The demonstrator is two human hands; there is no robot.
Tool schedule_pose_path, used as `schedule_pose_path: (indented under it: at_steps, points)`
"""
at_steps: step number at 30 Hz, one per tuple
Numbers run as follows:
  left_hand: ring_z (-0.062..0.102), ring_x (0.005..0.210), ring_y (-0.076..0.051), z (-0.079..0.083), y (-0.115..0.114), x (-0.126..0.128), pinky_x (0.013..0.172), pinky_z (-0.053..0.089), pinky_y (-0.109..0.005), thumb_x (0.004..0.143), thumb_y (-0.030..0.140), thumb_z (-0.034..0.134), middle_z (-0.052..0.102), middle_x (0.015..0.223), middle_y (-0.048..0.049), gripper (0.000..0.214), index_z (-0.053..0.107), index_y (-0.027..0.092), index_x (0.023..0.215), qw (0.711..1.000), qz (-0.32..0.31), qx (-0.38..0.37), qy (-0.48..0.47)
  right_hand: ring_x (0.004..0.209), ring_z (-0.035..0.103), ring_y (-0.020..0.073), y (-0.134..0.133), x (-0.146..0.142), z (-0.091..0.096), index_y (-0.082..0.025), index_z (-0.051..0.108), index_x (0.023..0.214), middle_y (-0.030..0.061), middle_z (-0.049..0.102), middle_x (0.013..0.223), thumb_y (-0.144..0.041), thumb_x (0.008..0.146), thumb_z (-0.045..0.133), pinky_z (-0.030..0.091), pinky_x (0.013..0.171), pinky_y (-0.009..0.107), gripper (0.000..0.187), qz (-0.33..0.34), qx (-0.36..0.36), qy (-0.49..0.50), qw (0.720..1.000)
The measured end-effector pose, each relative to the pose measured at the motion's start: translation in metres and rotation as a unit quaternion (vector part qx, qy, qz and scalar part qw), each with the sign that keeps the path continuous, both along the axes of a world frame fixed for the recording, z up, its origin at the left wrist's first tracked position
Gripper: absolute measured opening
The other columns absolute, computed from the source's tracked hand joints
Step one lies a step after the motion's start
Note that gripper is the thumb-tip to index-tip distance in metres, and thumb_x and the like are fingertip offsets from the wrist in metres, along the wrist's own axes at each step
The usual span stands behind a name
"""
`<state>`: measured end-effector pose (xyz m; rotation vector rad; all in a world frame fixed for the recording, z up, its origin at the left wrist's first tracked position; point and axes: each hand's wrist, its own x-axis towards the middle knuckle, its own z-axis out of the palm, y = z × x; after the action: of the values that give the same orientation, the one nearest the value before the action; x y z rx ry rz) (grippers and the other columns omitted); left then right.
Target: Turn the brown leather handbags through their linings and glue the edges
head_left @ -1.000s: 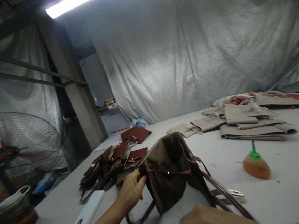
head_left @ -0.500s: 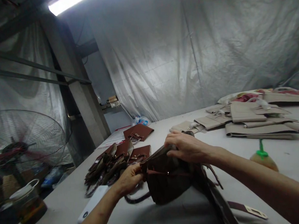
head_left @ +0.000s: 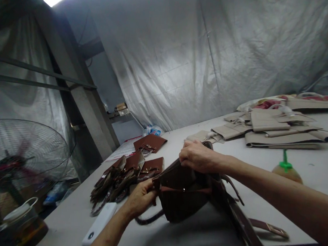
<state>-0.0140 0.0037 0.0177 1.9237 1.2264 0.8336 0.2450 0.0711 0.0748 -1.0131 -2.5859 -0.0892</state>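
A dark brown handbag (head_left: 183, 203) is held up at a tilt over the white table, its straps hanging down. My left hand (head_left: 142, 196) pinches the bag's left corner, fingers closed. At the upper right edge my right hand (head_left: 197, 155) grips the bag, its fingertips partly hidden behind the material. A strap with a metal buckle (head_left: 274, 229) trails on the table to the right. Below my left hand a curved handle (head_left: 150, 219) loops out. Close to my left forearm lies a white box-shaped device (head_left: 100, 223).
Brown bag pieces (head_left: 132, 169) are piled at the left, and beige bag pieces (head_left: 276, 125) at the far right. A green-capped squeeze bottle (head_left: 287, 171) stands beyond my right forearm. At the left are a fan (head_left: 24, 154) and a jar of liquid (head_left: 24, 225).
The view has shifted slightly. The fingers of my right hand have curled tighter at the bag's top edge. The buckled strap has turned a little. My left hand keeps its hold.
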Motion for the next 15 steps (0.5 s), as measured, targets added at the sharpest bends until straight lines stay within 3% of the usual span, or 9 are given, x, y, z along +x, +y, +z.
schedule_pose_path:
  at_steps: [5, 11, 15]
  points:
    - [0.061, 0.095, -0.021, -0.001, 0.000, -0.001, 0.096, 0.044, -0.034, 0.084, 0.021, 0.055, 0.071, 0.095, -0.0057, 0.028, 0.074, 0.018, 0.104, 0.999, -0.023, 0.042, 0.003, 0.084, 0.052, 0.0222, 0.012, -0.013, -0.010, -0.017, 0.070, 0.074, 0.0083, 0.066, 0.073, -0.018, 0.082, 0.057, 0.023, 0.075, 0.036, 0.015, -0.039, 0.047, -0.024, 0.998]
    - [0.061, 0.101, -0.024, -0.004, 0.000, -0.001, 0.096, 0.045, -0.035, 0.084, 0.026, 0.059, 0.072, 0.100, -0.0072, 0.027, 0.074, 0.017, 0.104, 0.999, -0.022, 0.043, -0.005, 0.073, 0.049, 0.0198, 0.010, -0.015, -0.013, -0.015, 0.067, 0.090, 0.0102, 0.062, 0.078, -0.021, 0.078, 0.057, 0.026, 0.076, 0.035, 0.018, -0.082, 0.080, 0.002, 0.993]
    - [0.061, 0.102, -0.024, -0.005, 0.000, -0.001, 0.096, 0.045, -0.034, 0.085, 0.029, 0.059, 0.072, 0.102, -0.0071, 0.026, 0.074, 0.018, 0.103, 0.999, -0.017, 0.045, -0.006, 0.076, 0.049, 0.0202, 0.018, -0.017, -0.018, -0.016, 0.067, 0.084, 0.0077, 0.061, 0.073, -0.018, 0.076, 0.057, 0.028, 0.075, 0.033, 0.013, -0.065, 0.042, 0.037, 0.996]
